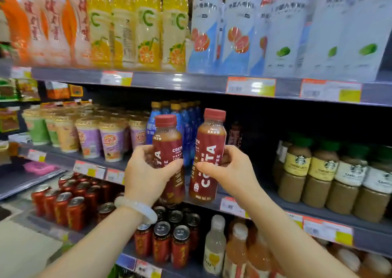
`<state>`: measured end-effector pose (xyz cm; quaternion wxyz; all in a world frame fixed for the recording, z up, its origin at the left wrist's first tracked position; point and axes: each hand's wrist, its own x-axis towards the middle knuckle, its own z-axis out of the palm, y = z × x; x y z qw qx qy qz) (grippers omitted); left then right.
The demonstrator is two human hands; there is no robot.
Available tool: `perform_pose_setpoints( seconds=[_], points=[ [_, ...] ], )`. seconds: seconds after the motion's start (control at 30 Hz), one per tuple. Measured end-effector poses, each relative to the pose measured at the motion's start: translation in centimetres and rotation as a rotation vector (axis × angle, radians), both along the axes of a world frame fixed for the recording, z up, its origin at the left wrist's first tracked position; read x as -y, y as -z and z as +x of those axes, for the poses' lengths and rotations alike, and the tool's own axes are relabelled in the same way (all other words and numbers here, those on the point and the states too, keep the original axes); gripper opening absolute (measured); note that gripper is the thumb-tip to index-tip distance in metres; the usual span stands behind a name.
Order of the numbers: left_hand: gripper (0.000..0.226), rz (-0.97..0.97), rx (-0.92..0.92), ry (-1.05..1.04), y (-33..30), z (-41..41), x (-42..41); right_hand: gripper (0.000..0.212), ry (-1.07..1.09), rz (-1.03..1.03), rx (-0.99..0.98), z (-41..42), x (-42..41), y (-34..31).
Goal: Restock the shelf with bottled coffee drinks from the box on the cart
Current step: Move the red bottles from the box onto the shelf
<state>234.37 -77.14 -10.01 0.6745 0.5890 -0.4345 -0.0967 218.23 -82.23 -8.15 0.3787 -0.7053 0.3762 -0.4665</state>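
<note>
Side by side, two red-capped Costa coffee bottles are held up in front of the middle shelf (275,208) of a shop's drinks aisle. The left hand (146,171), a pale bangle (135,209) on its wrist, curls its fingers and thumb round the lower half of the left bottle (167,148), which stands nearly upright. The right hand (231,169) grips the right bottle (209,150) from the side, thumb across the label, with the bottle tilted slightly and its cap a little higher than its neighbour's. The two bottles sit just beside each other, close but seemingly not touching, level with a dark gap in the shelf between a row of blue bottles (186,125) and a block of Starbucks coffee bottles (322,171) further right. To the left on the same shelf stand lidded milk-tea cups (89,137). The shelf above carries tall orange-juice bottles (148,27) and white bottles with grapefruit and lime labels (239,31). Below, red drink cans (63,205) fill the lower shelf, with pale bottled drinks (214,246) beside them. Price tags (250,86) line the shelf edges.
</note>
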Motion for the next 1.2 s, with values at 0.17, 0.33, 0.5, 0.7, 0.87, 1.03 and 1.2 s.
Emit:
perform_pose_setpoints(
  seconds=[0.17,0.33,0.5,0.7,0.87,1.03,1.2],
  points=[
    [0.05,0.016,0.001,0.125,-0.4,-3.3,3.8,0.042,0.176,0.033,0.027,-3.7,3.3,0.6],
    [0.05,0.032,-0.022,0.216,-0.6,-4.6,7.4,0.047,0.332,0.084,0.015,-6.0,7.3,1.5],
    [0.05,0.059,-0.004,0.247,-0.6,-4.6,11.7,0.044,0.451,0.102,-0.034,-5.4,12.1,1.9],
    [0.049,0.07,-0.02,0.252,-0.1,-4.1,16.6,0.042,0.48,0.136,-0.062,-3.5,17.4,2.1],
    [0.044,0.098,-0.081,0.299,0.8,-4.2,20.4,0.041,0.495,0.13,-0.058,-2.6,20.8,3.3],
    [0.048,0.111,-0.112,0.285,1.3,-4.7,23.4,0.045,0.507,0.116,-0.086,-2.3,22.4,4.3],
    [0.058,0.114,-0.119,0.263,1.7,-5.1,25.8,0.053,0.442,0.138,-0.073,-2.6,22.6,4.6]
  ],
)
